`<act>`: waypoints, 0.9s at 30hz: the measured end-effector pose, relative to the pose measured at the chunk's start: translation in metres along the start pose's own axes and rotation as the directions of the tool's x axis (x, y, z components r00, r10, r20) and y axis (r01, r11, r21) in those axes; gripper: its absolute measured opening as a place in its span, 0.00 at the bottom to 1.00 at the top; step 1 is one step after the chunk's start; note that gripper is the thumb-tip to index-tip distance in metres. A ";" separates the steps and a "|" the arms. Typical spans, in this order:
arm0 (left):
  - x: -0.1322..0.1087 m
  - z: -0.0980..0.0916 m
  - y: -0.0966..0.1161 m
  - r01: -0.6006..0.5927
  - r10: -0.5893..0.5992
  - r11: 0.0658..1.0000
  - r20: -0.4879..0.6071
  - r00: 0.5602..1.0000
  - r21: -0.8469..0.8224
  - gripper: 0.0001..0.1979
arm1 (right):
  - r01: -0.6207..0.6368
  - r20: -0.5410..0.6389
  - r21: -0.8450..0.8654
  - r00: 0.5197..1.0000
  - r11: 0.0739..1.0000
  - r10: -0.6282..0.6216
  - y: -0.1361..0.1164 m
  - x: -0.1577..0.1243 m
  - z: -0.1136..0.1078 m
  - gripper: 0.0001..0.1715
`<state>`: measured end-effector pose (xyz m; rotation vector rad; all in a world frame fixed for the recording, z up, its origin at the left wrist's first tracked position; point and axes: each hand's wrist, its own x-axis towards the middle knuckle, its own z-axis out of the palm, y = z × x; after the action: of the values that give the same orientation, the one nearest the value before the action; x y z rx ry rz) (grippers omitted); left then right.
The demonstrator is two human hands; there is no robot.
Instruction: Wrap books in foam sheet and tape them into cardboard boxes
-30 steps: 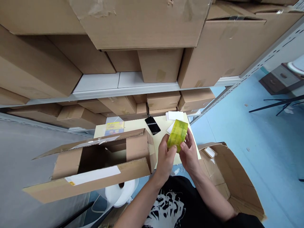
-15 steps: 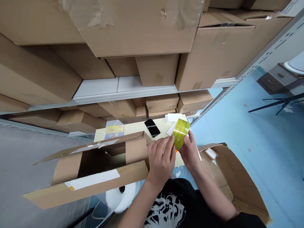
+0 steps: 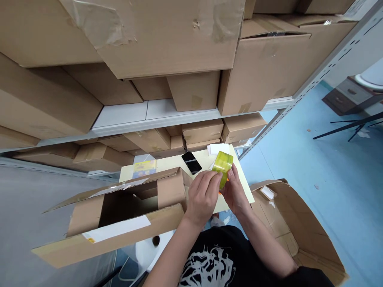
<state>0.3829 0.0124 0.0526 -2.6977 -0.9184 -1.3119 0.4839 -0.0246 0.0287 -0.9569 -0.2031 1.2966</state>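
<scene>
A roll of yellow-green packing tape (image 3: 224,162) is held in front of my body, above the table. My right hand (image 3: 235,191) wraps round its right and lower side. With its fingers closed together, my left hand (image 3: 205,193) pinches at the tape's lower left face; whether it has a loose end is hidden. A little orange shows beneath the roll. Just left of my left hand stands an open cardboard box (image 3: 172,195) with its flaps up. Behind the hands a black phone (image 3: 191,162) lies on the pale yellow table (image 3: 243,181).
White cards (image 3: 218,149) and a yellow-and-blue packet (image 3: 144,168) lie on the table. A large open carton (image 3: 308,227) stands on the floor at the right. Shelves (image 3: 167,119) packed with cardboard boxes rise ahead. A big white roll (image 3: 146,251) sits below the open box.
Both hands and the tape roll have shifted slightly left and down in view. My left fingers have drawn closer together against the roll.
</scene>
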 end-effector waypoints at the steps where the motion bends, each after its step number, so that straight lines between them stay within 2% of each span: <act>1: 0.002 0.000 -0.001 -0.023 0.023 1.000 0.009 1.000 0.018 0.09 | -0.011 0.020 0.002 1.000 1.000 0.011 0.000 -0.001 0.000 0.42; 7: 0.007 -0.003 -0.005 -0.087 0.083 0.990 0.036 0.996 0.110 0.05 | -0.051 0.162 -0.080 0.985 0.996 0.064 -0.006 -0.003 -0.008 0.46; 11: 0.008 -0.008 -0.003 -0.142 0.135 0.988 0.105 0.985 0.066 0.06 | -0.018 0.132 -0.111 0.991 0.994 0.032 -0.008 -0.002 -0.014 0.49; 12: 0.009 -0.009 -0.002 -0.117 0.114 0.993 0.113 0.987 0.015 0.06 | -0.005 0.116 -0.110 0.993 0.994 0.018 -0.008 -0.001 -0.015 0.49; 15: 0.010 -0.013 0.000 0.058 -0.033 0.985 0.149 0.988 -0.163 0.05 | 0.006 0.128 -0.111 0.992 0.994 0.008 -0.007 -0.002 -0.016 0.49; 17: 0.011 -0.014 0.002 0.129 -0.092 0.972 0.185 0.978 -0.196 0.06 | -0.010 0.161 -0.124 0.986 0.992 0.030 -0.007 -0.002 -0.017 0.48; 20: 0.014 -0.014 0.002 0.121 -0.087 0.974 0.179 0.980 -0.189 0.05 | -0.040 0.215 -0.160 0.974 0.986 0.074 -0.005 -0.002 -0.021 0.49; 23: 0.018 -0.013 0.001 0.131 -0.103 0.970 0.142 0.985 -0.204 0.06 | 0.011 0.241 -0.204 0.970 0.979 0.040 -0.003 0.001 -0.024 0.53; 25: 0.021 -0.013 0.000 0.137 -0.111 0.970 0.135 0.985 -0.199 0.06 | 0.059 0.230 -0.226 0.973 0.972 -0.005 -0.001 0.003 -0.024 0.55; 27: 0.024 -0.014 0.000 0.112 -0.081 0.973 0.153 0.985 -0.201 0.05 | 0.063 0.185 -0.242 0.983 0.968 -0.018 -0.001 0.005 -0.023 0.52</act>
<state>0.3844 0.0206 0.0789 -2.9775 -0.9888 -1.3137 0.5007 -0.0315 0.0134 -1.0385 -0.5341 1.3412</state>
